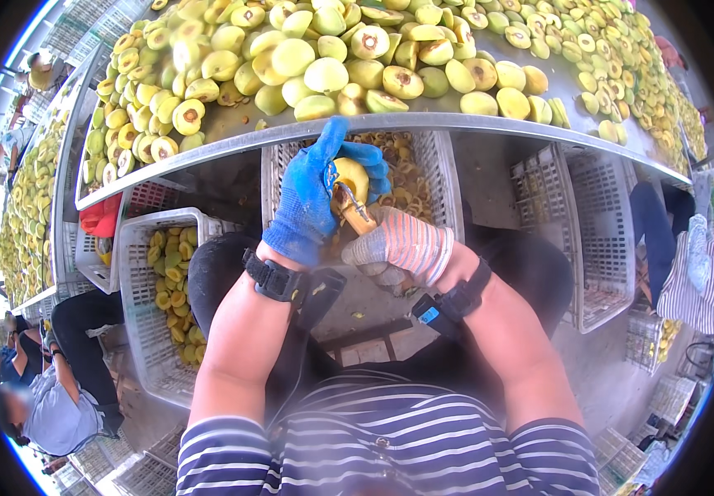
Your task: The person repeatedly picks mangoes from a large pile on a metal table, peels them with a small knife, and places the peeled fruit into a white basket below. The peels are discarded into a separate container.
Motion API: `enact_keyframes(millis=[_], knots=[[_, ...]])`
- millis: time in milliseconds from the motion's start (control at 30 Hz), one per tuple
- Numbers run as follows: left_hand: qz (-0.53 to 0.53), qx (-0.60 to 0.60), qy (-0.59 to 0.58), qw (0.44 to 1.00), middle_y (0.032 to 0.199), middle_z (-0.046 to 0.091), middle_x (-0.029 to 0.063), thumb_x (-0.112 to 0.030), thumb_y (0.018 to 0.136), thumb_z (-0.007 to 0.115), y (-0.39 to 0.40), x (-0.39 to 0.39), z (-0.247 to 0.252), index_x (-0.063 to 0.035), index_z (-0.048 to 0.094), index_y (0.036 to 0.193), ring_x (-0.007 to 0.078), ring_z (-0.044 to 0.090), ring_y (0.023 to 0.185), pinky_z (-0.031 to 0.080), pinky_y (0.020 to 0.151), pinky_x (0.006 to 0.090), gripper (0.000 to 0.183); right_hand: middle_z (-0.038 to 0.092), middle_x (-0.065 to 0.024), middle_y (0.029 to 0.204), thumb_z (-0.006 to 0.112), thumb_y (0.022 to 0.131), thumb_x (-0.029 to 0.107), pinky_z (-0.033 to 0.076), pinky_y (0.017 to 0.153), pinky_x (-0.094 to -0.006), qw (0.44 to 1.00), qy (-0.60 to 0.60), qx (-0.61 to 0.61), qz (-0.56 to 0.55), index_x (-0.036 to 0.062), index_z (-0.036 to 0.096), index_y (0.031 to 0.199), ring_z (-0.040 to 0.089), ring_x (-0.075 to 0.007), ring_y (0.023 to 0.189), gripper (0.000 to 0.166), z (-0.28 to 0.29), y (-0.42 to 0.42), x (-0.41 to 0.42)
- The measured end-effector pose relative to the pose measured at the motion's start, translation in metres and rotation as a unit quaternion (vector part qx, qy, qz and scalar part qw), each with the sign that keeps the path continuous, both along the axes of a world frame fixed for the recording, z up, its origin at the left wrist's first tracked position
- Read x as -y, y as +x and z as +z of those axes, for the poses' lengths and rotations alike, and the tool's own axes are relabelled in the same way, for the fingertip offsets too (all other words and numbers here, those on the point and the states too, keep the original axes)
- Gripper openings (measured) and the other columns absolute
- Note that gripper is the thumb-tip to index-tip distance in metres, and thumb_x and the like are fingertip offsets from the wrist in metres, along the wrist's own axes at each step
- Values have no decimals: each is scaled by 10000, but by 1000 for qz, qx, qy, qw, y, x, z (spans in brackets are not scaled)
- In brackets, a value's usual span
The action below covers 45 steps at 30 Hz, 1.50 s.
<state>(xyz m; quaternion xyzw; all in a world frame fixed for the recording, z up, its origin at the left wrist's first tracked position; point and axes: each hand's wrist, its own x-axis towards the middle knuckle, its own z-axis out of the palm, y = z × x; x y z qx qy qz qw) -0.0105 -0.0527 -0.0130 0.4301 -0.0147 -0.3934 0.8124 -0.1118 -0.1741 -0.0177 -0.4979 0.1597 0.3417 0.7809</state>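
Observation:
My left hand (316,192), in a blue rubber-coated glove, is closed around a yellow-green fruit half (352,177) with its cut side turned toward the right. In a striped knit glove, my right hand (397,245) grips a pitting tool (357,214) with a wooden handle. The tool's metal end meets the flesh of the fruit half; its tip is partly hidden. Both hands are over a white plastic crate (455,180) holding ring-shaped fruit scraps (403,158), just below the table's front edge.
Heaped fruit halves (326,74) cover much of the metal table (481,124). At the left stands a crate (130,310) of cut fruit (174,279); another crate (605,248) is at the right. A seated person (62,397) works at far left, and a striped sleeve (685,297) shows at right.

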Motion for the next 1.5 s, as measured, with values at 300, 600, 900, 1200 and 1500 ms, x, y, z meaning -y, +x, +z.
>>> enact_keyframes(millis=[300,600,900,1200,1500], knots=[[74,36,-52,995,932,689,168,-416,1003,497,18,-4,-14,47,638,1019,294,680,850,571,799,435,484,617,-93,715,700,764,307,486,484,-352,933,-345,43,98,19,630,979,615,-215,584,367,5,5,18],[110,232,58,965,811,699,125,-456,1023,434,8,-42,7,29,688,903,198,672,736,537,720,307,560,637,-128,867,682,787,206,518,670,-349,892,-386,213,-103,43,618,1073,639,-238,733,335,-2,-12,15],[67,153,43,985,798,673,91,-445,1014,471,-54,-28,11,11,687,884,155,634,713,507,686,276,520,637,-176,681,591,848,237,519,587,-459,658,-527,529,-97,42,588,950,652,-365,640,220,-11,-16,-48],[263,264,121,920,831,683,130,-411,1008,496,-16,-142,49,31,675,945,212,657,750,531,678,309,481,695,-219,880,565,863,159,524,757,-464,758,-582,227,187,23,636,1035,680,-374,859,231,23,-16,11],[160,555,489,654,934,707,55,-290,887,703,53,-70,20,-84,638,1202,87,634,732,510,610,264,381,676,-232,847,653,835,281,504,757,-487,774,-573,270,0,69,539,1126,654,-417,839,378,22,-18,5]])
